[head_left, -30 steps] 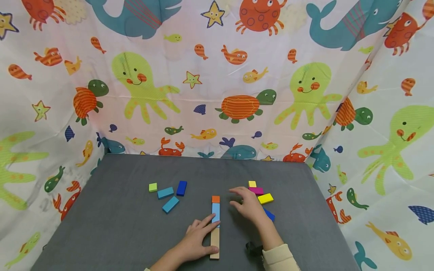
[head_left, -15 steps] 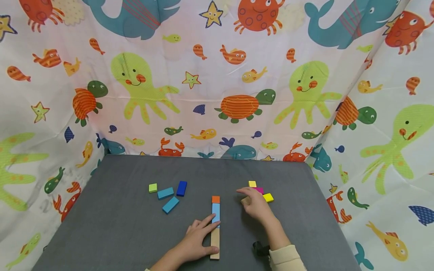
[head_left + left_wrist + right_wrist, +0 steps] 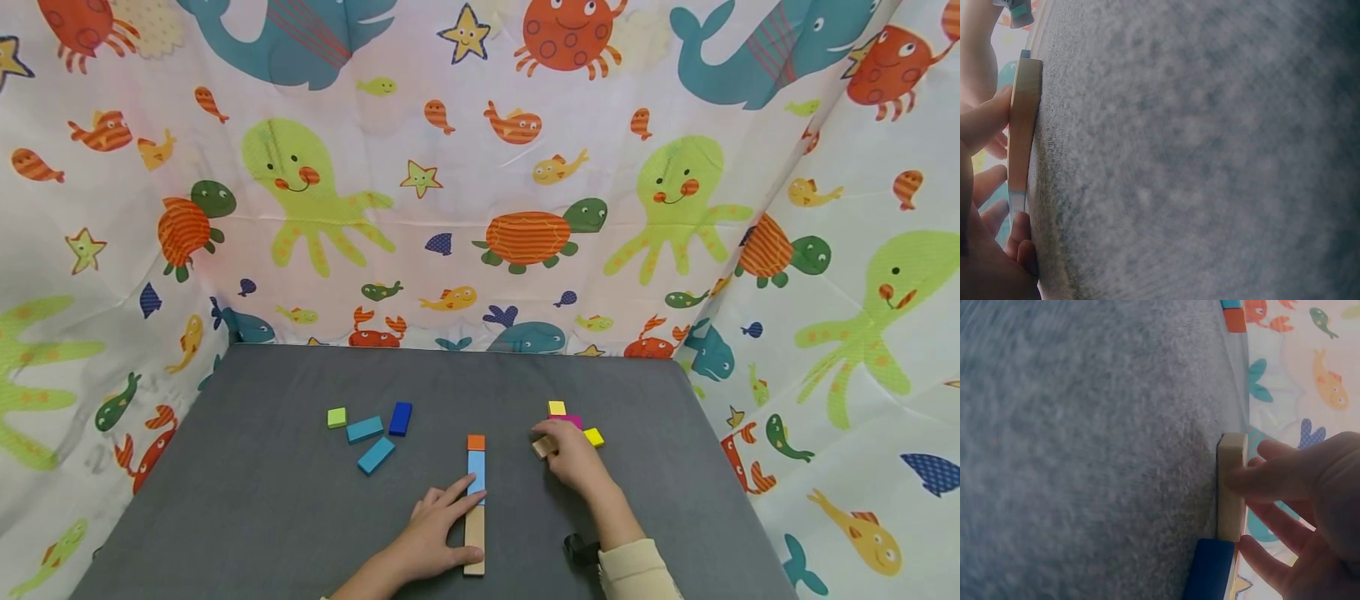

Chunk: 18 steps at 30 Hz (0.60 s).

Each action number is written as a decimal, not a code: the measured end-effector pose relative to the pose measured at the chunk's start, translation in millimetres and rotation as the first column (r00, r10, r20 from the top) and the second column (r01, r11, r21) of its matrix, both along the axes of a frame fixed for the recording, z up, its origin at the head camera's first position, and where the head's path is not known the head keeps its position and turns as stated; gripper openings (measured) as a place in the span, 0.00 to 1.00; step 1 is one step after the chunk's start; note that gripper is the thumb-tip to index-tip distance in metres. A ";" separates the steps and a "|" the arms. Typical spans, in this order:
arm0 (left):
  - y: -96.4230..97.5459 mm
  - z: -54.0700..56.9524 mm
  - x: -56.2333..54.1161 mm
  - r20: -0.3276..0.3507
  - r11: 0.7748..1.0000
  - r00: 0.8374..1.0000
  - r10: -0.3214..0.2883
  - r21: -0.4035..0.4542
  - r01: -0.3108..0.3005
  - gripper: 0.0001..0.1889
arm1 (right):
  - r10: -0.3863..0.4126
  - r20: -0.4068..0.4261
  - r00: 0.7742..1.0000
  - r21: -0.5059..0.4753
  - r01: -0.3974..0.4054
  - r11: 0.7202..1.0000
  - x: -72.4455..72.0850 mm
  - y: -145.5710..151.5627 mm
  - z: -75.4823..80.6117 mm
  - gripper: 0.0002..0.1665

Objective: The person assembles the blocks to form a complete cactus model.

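Observation:
A straight row of blocks lies on the grey table: a plain wooden block [image 3: 474,542] nearest, a light blue block [image 3: 477,467] beyond it, then a small orange block [image 3: 476,442] at the far end. My left hand [image 3: 442,533] rests along the row, thumb at the wooden block and extended fingertips on the light blue one. To the right, my right hand [image 3: 576,458] pinches another wooden block [image 3: 1231,506] between thumb and fingers, its end [image 3: 543,447] showing past the fingertips. Right by it in the right wrist view is a dark blue block [image 3: 1209,572], hidden in the head view.
Beyond the right hand lie a small yellow block [image 3: 556,408], a magenta block [image 3: 570,420] and a yellow block [image 3: 594,437]. At left are a green cube [image 3: 337,417], two blue blocks [image 3: 365,429] and a dark blue block [image 3: 401,419]. A patterned curtain [image 3: 450,283] surrounds the table.
My right hand has shifted a little right and its fingers have closed on the wooden block. The dark blue block beside it has become covered. My left hand stays on the row.

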<state>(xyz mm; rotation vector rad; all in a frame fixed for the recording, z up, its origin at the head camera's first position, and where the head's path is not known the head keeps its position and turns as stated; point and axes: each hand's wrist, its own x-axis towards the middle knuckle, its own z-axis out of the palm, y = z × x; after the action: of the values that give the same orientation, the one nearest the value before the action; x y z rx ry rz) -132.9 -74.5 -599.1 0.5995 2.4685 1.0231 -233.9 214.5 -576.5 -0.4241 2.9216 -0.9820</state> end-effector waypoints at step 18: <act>0.3 0.4 0.8 -0.005 1.000 1.000 -0.003 -0.004 0.003 0.42 | 0.070 -0.098 0.993 0.172 -0.053 0.984 1.1 -9.8 3.1 0.17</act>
<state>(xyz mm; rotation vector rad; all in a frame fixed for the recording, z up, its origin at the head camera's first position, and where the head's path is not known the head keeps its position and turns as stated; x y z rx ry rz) -132.1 -74.2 -598.7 0.6047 2.4733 1.0163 -232.8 204.8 -573.5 -0.5688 3.0307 -0.7174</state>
